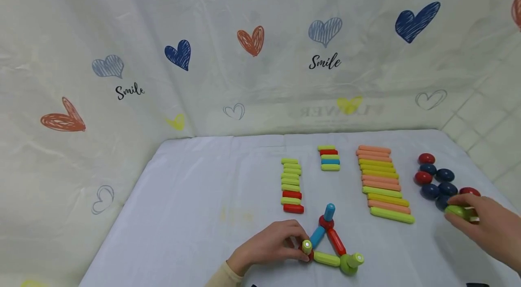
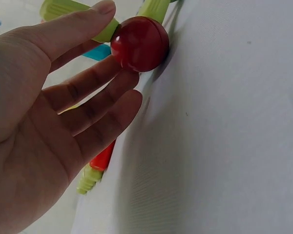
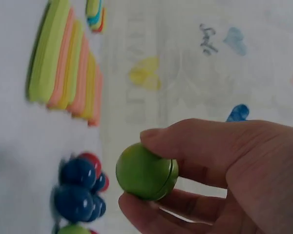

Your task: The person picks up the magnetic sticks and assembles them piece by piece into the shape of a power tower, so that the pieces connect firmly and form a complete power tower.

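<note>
A triangular frame of sticks and balls stands near the table's front. My left hand pinches the upright yellow-green stick at its left corner, fingers touching the red ball beneath. A blue stick, a red stick and a yellow-green stick form the sides. Another red ball bears an upright blue stick; a green ball bears a tilted yellow-green stick. At the far right, my right hand holds a loose green ball between thumb and fingers, above the table.
Dark blue balls and red balls cluster beside my right hand. Long sticks lie in a row left of them. Short sticks form two more columns, one nearer, one farther back. A heart-printed curtain hangs behind the table.
</note>
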Demonstrator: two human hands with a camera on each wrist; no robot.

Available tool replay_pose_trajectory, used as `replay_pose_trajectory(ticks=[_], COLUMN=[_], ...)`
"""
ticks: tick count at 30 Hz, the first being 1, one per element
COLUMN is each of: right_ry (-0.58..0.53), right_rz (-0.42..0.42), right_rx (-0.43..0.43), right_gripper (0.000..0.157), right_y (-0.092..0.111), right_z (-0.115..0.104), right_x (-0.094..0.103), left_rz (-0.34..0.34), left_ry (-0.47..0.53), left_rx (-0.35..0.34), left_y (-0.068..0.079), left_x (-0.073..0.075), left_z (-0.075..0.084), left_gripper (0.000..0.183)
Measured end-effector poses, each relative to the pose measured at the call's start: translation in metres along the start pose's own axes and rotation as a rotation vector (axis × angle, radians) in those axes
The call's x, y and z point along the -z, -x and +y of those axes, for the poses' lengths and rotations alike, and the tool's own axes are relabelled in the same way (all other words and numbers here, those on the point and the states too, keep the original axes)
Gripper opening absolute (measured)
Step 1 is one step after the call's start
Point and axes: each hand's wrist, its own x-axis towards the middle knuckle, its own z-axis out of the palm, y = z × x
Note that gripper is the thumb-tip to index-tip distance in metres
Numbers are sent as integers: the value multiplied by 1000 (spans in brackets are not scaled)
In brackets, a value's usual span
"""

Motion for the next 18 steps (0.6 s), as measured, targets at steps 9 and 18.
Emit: replay_pose_trajectory(ticks=[9, 18], right_ry=[-399, -600], right_rz=[-183, -151], right_rx=[262, 453], right_gripper=[50, 43], right_y=[11, 6], right_z=[-90, -146], right_x=[-16, -41], left_rz=[3, 6], left_ry=[-3, 36], left_rx=[-5, 10], left_y=[-1, -1], left_x=[-2, -4], left_z=[-1, -5], left_gripper=[18, 20])
